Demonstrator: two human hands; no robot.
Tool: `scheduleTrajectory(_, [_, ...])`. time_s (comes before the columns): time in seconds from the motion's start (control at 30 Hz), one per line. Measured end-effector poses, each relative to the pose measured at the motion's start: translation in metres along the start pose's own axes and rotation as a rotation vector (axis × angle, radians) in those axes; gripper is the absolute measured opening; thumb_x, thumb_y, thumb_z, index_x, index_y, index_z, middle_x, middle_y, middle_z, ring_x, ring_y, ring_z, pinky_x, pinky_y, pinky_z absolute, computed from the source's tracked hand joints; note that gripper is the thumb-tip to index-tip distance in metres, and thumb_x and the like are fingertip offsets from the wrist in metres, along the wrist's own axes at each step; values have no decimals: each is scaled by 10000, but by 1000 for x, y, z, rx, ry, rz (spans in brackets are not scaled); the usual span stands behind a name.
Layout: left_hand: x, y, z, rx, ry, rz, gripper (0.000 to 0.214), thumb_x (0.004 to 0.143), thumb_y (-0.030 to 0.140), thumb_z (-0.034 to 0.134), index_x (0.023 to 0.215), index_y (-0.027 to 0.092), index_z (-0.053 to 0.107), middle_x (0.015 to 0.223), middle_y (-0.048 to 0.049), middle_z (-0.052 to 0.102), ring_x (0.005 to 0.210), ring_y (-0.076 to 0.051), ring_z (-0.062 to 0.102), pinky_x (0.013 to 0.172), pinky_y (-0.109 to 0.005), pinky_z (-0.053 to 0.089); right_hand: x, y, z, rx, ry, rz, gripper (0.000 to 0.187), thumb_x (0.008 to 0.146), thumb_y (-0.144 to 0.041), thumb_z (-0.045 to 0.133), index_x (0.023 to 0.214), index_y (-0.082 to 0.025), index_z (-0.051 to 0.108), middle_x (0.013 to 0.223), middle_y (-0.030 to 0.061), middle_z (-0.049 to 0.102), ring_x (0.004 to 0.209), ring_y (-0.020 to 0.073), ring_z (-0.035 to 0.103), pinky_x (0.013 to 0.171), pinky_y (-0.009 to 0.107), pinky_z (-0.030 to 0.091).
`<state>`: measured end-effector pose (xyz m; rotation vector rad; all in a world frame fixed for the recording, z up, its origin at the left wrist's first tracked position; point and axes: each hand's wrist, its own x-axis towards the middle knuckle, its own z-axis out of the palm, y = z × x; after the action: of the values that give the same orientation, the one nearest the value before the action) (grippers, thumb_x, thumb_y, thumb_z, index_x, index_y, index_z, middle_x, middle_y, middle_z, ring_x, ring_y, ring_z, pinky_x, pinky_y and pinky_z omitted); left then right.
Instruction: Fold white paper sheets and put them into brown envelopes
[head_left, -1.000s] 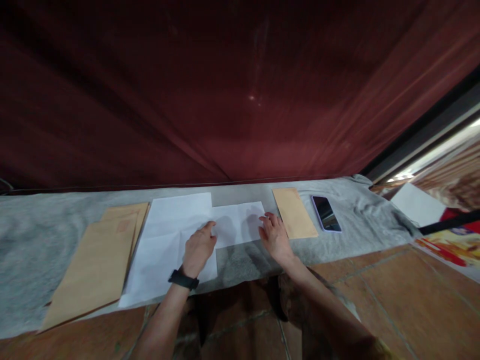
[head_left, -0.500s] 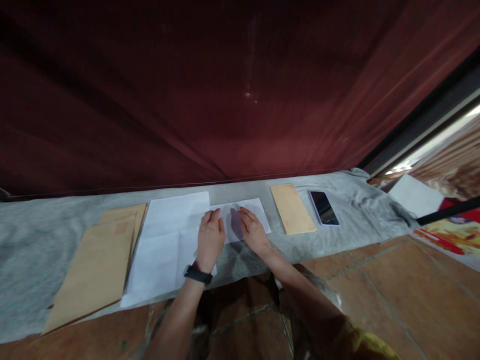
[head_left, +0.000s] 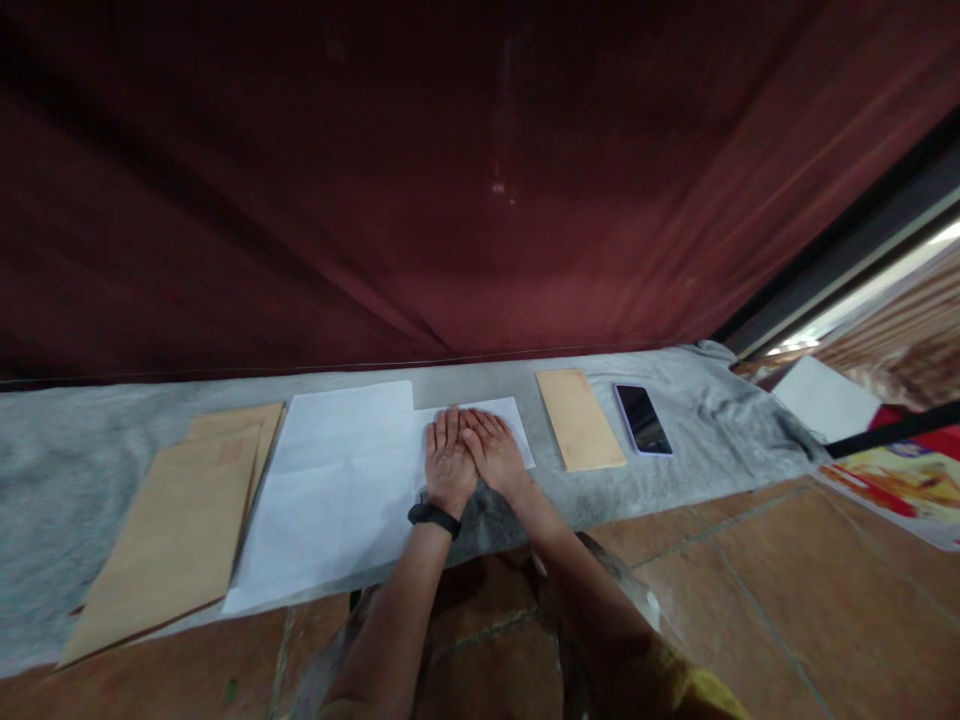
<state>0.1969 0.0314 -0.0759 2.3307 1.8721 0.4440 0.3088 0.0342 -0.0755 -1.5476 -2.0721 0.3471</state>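
head view, left hand [head_left: 451,468] and right hand [head_left: 498,455] flat on narrow white paper [head_left: 510,408], fingers [head_left: 452,424] straight and unclenched

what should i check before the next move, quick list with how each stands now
1. Left hand and right hand spread on the small white paper: ok
2. Hands apart from each other: not ok, they touch
3. Small paper apart from the large white sheet: not ok, they meet or overlap
4. Paper under the palms smooth: cannot tell, hands cover it
5. Single brown envelope apart from the phone: ok
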Motion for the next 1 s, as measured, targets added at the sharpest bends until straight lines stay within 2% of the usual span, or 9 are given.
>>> scheduleTrajectory(0.17, [-2,-2,-1,17,23,-49,578,990,213,319,1560,131,372,1641,-145,333,1556,-292,205,1258,-535,180,-7,4,-4,-116,-6,27,487,1082,-397,331,1485,-189,506,1578,100,454,1491,262,362,1236,499,250])
scheduleTrajectory(0.5, [-11,-14,-1,-25,104,-91,617,1015,394,393,1546,82,381,1646,-203,280,1552,-333,204,1257,-546,162,-19,27,-12,-180,34,69,505,1056,-417,427,1521,-223,459,1616,104,384,1502,298,345,1228,525,263])
scheduleTrajectory(0.63, [-13,-20,-6,22,106,-124,635,1020,447,391,1562,119,358,1648,-195,279,1552,-330,209,1248,-567,171,-22,36,-17,-177,20,68,520,1054,-399,432,1528,-187,450,1624,132,355,1500,309,346,1228,530,265])
scheduleTrajectory(0.8, [-18,-30,-14,45,50,-162,675,1014,464,406,1568,84,337,1649,-216,266,1556,-347,179,1252,-572,144,-27,44,-22,-220,30,71,531,1049,-395,454,1537,-185,434,1620,129,364,1496,296,356,1225,513,279])
scheduleTrajectory(1.0, [-26,-46,-17,94,118,-151,674,1022,462,376,1561,58,341,1632,-230,299,1542,-365,219,1239,-581,169,-34,54,-25,-323,41,57,570,1055,-425,434,1543,-133,416,1599,148,401,1492,290,364,1219,473,305])
